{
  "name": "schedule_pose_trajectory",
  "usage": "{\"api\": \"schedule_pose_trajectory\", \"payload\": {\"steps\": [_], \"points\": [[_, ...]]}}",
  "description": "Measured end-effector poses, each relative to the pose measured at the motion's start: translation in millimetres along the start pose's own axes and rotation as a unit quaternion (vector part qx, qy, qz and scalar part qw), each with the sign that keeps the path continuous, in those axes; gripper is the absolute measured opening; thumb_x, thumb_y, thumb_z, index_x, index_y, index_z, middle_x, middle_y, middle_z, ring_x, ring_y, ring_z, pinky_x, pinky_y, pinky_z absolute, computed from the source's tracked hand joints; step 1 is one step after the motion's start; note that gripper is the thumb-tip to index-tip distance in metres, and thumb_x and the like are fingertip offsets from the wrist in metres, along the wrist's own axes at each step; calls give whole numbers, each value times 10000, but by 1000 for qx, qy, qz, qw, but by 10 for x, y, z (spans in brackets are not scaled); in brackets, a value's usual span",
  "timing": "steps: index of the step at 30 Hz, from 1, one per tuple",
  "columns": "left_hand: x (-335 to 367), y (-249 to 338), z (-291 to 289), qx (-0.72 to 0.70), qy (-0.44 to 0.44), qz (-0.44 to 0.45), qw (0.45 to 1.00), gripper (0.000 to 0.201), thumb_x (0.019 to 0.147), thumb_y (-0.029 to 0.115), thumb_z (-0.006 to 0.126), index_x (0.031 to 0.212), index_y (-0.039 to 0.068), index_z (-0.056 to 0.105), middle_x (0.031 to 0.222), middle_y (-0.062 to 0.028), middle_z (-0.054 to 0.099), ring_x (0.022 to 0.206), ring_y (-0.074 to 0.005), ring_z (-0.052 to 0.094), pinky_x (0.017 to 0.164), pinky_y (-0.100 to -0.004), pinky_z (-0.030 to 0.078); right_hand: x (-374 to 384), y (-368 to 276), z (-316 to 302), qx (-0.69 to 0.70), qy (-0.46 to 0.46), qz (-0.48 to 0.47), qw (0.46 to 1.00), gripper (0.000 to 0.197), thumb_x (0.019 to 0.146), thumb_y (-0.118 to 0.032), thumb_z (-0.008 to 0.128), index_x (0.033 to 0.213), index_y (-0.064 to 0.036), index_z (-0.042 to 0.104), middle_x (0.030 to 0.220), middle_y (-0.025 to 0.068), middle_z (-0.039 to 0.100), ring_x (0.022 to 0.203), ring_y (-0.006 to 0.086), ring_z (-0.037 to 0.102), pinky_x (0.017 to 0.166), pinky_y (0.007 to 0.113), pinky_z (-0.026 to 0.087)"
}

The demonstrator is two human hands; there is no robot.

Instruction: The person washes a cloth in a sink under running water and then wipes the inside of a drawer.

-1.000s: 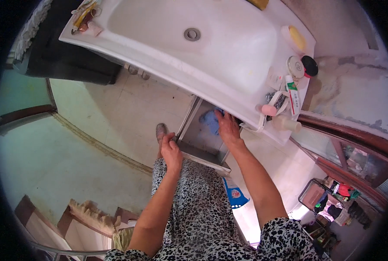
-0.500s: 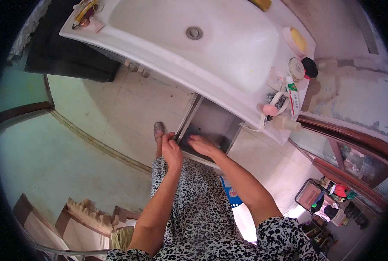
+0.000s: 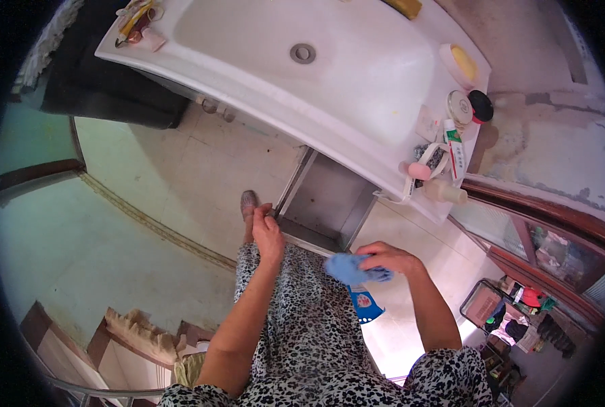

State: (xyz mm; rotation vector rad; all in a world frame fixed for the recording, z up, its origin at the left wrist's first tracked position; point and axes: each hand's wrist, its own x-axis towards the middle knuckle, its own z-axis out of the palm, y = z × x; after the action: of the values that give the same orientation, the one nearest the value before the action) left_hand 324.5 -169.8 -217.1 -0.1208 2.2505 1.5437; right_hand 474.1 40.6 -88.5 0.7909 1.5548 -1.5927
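A light-blue cloth (image 3: 351, 268), bunched up, is held in my right hand (image 3: 389, 258), just outside the front right corner of the pulled-out drawer (image 3: 304, 239). The grey inside of the drawer shows, with a few dark specks on its bottom. My left hand (image 3: 268, 234) is at the drawer's front left corner, its fingers bent over the edge; the thumb side is partly hidden. The drawer sticks out from beneath the white washbasin (image 3: 261, 102).
On the basin's right rim stand a toothpaste tube (image 3: 455, 150), a round white tin (image 3: 459, 106), a soap dish (image 3: 459, 64) and a bottle (image 3: 445, 191). A dark bin-like object (image 3: 112, 95) is at the left. A blue package (image 3: 365, 304) lies low beside my dress.
My right hand has come out of the drawer and moved right and nearer, and the blue cloth now shows in it. My left hand has stayed at the drawer's corner.
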Motion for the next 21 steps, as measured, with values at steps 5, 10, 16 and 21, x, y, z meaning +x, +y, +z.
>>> {"api": "schedule_pose_trajectory", "payload": {"steps": [5,10,16,21], "points": [[10,-74,-25,-1,-21,-1,1000,281,822,32,356,1033,-39,527,988,-195,568,944,-314,534,866,-358,407,-237,384,-84,-432,192,142,870,286,764,-237,622,943,-15,641,829,36,608,787,83,538,734,233,434],[-48,133,-123,97,-3,39,994,269,885,133,433,1083,-38,498,1049,-206,538,959,-331,521,870,-379,395,-84,569,-40,-30,291,21,956,221,761,-209,660,914,-50,661,784,74,639,743,110,562,675,264,453],[-528,1159,-136,29,-220,143,964,307,809,65,570,1095,-14,490,1032,-155,522,926,-299,528,830,-368,418,91,190,434,376,210,-167,887,407,906,-244,492,1197,40,483,1104,79,570,956,142,555,838,277,437],[-58,1073,-120,39,-285,214,933,305,675,-3,590,979,0,566,1006,-150,539,944,-273,537,828,-341,429,66,-332,555,333,179,-268,886,391,935,-268,435,1201,12,493,1147,117,561,995,189,582,836,315,464]]}}
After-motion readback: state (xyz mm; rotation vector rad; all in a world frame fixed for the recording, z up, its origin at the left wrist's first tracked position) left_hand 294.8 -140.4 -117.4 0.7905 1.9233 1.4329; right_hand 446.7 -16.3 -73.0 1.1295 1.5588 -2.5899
